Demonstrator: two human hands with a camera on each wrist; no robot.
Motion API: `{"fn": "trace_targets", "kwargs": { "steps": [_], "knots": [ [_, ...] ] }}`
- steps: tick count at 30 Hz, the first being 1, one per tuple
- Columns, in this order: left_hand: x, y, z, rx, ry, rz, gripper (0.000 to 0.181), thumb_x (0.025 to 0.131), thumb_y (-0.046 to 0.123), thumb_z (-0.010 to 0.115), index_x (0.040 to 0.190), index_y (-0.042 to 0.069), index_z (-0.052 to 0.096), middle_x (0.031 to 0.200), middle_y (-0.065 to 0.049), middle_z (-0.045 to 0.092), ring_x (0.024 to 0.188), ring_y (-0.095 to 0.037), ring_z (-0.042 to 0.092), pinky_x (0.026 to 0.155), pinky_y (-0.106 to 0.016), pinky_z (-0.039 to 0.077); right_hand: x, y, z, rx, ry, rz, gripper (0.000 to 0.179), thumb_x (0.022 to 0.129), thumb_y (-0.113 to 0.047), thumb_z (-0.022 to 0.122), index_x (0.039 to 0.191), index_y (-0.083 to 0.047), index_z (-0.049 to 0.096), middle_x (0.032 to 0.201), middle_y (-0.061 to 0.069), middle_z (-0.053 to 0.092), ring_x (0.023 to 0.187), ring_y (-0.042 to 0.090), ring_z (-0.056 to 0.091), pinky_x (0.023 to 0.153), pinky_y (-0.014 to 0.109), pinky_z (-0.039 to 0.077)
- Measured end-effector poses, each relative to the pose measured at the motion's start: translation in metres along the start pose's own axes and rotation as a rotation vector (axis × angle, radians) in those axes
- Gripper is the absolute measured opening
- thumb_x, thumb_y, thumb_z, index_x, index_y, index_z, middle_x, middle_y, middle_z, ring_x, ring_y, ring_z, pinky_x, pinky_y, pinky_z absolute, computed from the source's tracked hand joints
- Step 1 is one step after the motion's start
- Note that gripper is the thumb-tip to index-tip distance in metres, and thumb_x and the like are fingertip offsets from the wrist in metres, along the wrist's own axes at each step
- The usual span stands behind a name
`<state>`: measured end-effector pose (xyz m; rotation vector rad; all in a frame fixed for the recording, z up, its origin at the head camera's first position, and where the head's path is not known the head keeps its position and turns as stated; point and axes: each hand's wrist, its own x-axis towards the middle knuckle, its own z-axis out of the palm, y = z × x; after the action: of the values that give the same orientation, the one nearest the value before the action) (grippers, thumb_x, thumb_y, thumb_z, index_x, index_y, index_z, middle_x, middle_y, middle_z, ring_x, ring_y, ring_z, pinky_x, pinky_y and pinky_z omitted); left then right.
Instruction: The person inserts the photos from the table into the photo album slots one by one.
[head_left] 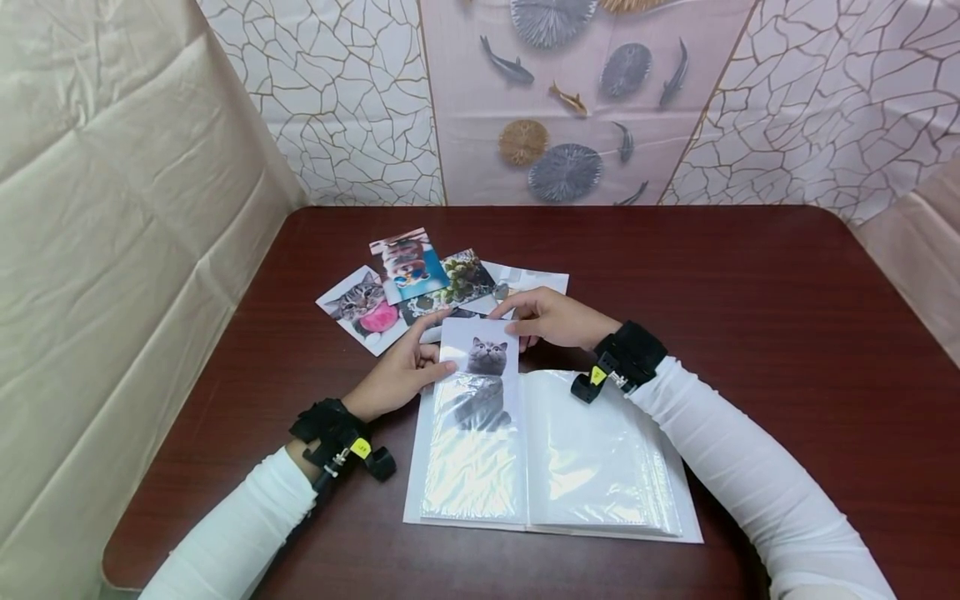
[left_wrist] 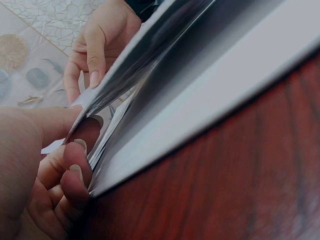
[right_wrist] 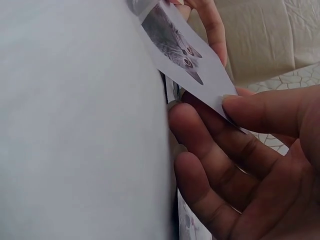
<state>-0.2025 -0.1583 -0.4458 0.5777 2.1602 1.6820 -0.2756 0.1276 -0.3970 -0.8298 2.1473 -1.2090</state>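
The cat photo (head_left: 487, 357) sits with its lower part inside the clear pocket (head_left: 472, 487) of the left page, its top sticking out past the far edge of the open album (head_left: 603, 483), near the middle of the desk's (head_left: 712, 275) front edge. The right hand (head_left: 558, 318) pinches its upper right corner; the left hand (head_left: 397, 375) grips its left edge, thumb on top. Uneven pushing could tilt the photo, catching or creasing it against the thin plastic. The lifted page might flex if the left grip slackens. Fingers could also nudge the loose photos (head_left: 416, 271) just beyond.
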Motion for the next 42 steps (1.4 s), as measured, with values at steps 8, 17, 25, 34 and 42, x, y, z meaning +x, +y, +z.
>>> {"fn": "trace_targets", "kwargs": {
  "steps": [8,17,25,34,42],
  "knots": [
    [0.0000,0.0010,0.0002,-0.010,-0.010,-0.003,0.068,0.104,0.017,0.058,0.161,0.019,0.020,0.070,-0.011,0.046,0.051,-0.019,0.036,0.055,-0.030,0.036,-0.0030,-0.0012,0.0005,-0.016,-0.015,-0.022,0.033,0.103,-0.004,0.055,0.135,-0.003,0.063,0.097,0.015,0.068,0.081,0.030,0.066,0.077,0.035,0.057],
    [-0.0028,0.0015,0.0002,0.011,0.026,-0.013,0.062,0.103,0.018,0.060,0.157,0.019,0.029,0.071,-0.011,0.048,0.054,-0.019,0.037,0.057,-0.030,0.036,0.0007,-0.0015,0.0009,-0.040,-0.055,-0.055,0.031,0.103,-0.002,0.054,0.131,-0.002,0.065,0.101,0.017,0.067,0.080,0.027,0.067,0.077,0.036,0.058],
    [-0.0012,0.0013,0.0021,-0.005,0.009,-0.006,0.060,0.103,0.017,0.060,0.156,0.017,0.031,0.072,-0.012,0.047,0.055,-0.019,0.036,0.057,-0.030,0.035,-0.0043,-0.0014,0.0002,-0.039,-0.062,-0.059,0.030,0.103,-0.002,0.054,0.131,0.000,0.065,0.097,0.016,0.067,0.080,0.028,0.067,0.077,0.037,0.058],
    [0.0000,0.0001,0.0021,-0.007,0.002,0.019,0.056,0.103,0.015,0.059,0.153,0.014,0.034,0.071,-0.011,0.045,0.054,-0.020,0.035,0.057,-0.030,0.035,-0.0054,-0.0018,0.0007,-0.044,-0.075,-0.063,0.030,0.102,-0.001,0.054,0.130,0.001,0.066,0.098,0.016,0.068,0.080,0.031,0.067,0.077,0.038,0.058],
    [-0.0002,-0.0016,0.0015,-0.024,-0.005,0.023,0.051,0.103,0.015,0.059,0.150,0.016,0.040,0.072,-0.010,0.047,0.056,-0.019,0.035,0.059,-0.030,0.035,-0.0043,0.0010,0.0011,-0.042,-0.101,-0.081,0.030,0.103,-0.001,0.054,0.130,0.001,0.066,0.098,0.016,0.070,0.079,0.033,0.066,0.076,0.036,0.058]
  ]
}}
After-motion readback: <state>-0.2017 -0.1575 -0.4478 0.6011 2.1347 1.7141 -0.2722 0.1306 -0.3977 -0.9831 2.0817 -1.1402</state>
